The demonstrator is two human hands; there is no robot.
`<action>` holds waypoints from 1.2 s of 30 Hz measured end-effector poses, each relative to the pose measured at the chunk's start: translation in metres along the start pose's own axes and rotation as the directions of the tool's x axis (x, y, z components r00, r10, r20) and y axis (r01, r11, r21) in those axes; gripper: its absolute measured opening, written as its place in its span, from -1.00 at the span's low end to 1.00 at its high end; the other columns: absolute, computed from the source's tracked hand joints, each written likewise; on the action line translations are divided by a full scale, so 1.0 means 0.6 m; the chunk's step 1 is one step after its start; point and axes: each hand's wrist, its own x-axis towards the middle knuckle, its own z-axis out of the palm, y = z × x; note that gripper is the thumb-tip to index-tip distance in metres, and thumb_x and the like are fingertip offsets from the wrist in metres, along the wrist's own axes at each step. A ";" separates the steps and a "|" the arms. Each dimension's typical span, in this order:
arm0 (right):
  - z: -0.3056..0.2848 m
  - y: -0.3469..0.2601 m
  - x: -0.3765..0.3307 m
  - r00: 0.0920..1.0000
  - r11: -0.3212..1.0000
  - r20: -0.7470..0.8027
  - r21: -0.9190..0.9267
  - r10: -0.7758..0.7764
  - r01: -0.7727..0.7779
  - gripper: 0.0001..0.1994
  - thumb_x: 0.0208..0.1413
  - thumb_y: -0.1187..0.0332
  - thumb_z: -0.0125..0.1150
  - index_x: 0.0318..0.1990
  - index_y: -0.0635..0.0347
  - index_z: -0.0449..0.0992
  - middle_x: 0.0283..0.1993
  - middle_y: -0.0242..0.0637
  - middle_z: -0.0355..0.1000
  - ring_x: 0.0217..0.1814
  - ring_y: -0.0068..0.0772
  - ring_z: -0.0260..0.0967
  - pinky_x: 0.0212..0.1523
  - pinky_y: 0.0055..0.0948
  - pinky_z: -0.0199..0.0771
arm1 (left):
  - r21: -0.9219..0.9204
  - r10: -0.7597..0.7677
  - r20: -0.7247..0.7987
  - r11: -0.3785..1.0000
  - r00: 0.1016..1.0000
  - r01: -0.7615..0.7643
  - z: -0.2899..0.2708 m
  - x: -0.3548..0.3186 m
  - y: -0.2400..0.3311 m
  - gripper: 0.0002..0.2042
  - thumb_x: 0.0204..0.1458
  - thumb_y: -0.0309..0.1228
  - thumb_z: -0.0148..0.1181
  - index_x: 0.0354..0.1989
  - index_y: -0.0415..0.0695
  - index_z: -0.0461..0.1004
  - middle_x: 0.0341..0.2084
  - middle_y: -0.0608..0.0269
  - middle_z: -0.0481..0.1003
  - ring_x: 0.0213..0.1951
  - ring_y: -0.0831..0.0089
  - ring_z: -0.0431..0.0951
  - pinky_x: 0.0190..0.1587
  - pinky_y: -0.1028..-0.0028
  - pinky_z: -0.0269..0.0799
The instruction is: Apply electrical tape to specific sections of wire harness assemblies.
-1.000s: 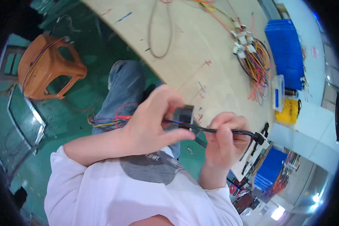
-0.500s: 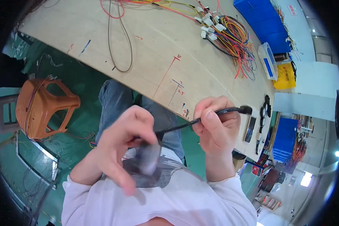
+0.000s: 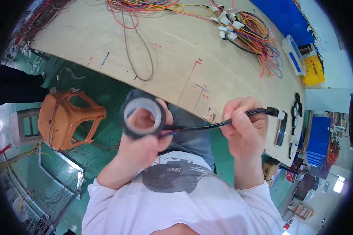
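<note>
Currently both hands are up in front of the torso, off the table edge, with a black-wrapped cable (image 3: pixel 208 127) stretched between them. Right hand (image 3: pixel 245 127): thumb and fingers pinched on the cable, close to its connector end; black sleeve and white connector (image 3: pixel 281 114) stick out past the fingers. Left hand (image 3: pixel 143 152): fingers curled around a roll of black tape (image 3: pixel 126 116), hole facing the camera, some skin visible through it. Roll sits at the cable's left end, where blue and reddish wires (image 3: pixel 168 133) show beside the black wrap. Left fingers partly hidden by the roll and a bit blurred; can't tell which of them also touch the wires.

Beyond the hands, wooden table (image 3: pixel 168 66) with red and blue marks. On it: a thin grey-brown cable loop (image 3: pixel 151 68), coloured wires along the far edge, and a coiled wire bundle (image 3: pixel 257 35) with white connectors. Clear plastic box (image 3: pixel 293 55) right of the bundle, yellow bag (image 3: pixel 313 71) just beside the box. Orange plastic stool (image 3: pixel 59 119) on the green floor at left, wires lying over its seat.
</note>
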 end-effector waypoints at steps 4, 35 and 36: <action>0.002 -0.009 0.007 1.000 0.999 -0.016 -0.036 0.016 -0.016 -0.93 -0.12 0.57 0.05 -0.51 0.26 0.29 -0.46 -0.15 0.32 -0.65 -0.58 0.18 -0.67 -0.63 0.20 | 0.638 0.232 0.695 0.239 0.681 -0.732 -0.021 0.008 -0.007 -0.30 -0.61 -0.13 0.45 -0.23 -0.18 0.25 -0.39 0.18 0.20 -0.33 0.41 0.22 -0.34 0.51 0.16; -0.004 -0.007 0.026 0.997 0.998 -0.070 -0.054 0.015 -0.019 -0.92 -0.11 0.49 0.12 -0.49 0.27 0.35 -0.52 -0.28 0.34 -0.68 -0.66 0.11 -0.71 -0.69 0.03 | 0.546 0.269 0.590 0.562 0.762 -0.621 -0.030 -0.007 -0.021 -0.64 -0.25 -0.30 0.28 -0.36 -0.23 0.29 -0.47 0.23 0.21 -0.47 0.54 0.17 -0.46 0.63 0.08; -0.002 -0.011 0.030 1.000 0.994 -0.022 -0.112 -0.002 0.000 -0.92 -0.12 0.49 0.14 -0.49 0.28 0.36 -0.52 -0.30 0.34 -0.67 -0.67 0.12 -0.70 -0.70 0.05 | 0.591 0.265 0.457 0.623 0.849 -0.512 -0.026 -0.004 -0.023 -0.71 -0.24 -0.37 0.25 -0.38 -0.24 0.32 -0.48 0.25 0.20 -0.48 0.55 0.17 -0.47 0.63 0.08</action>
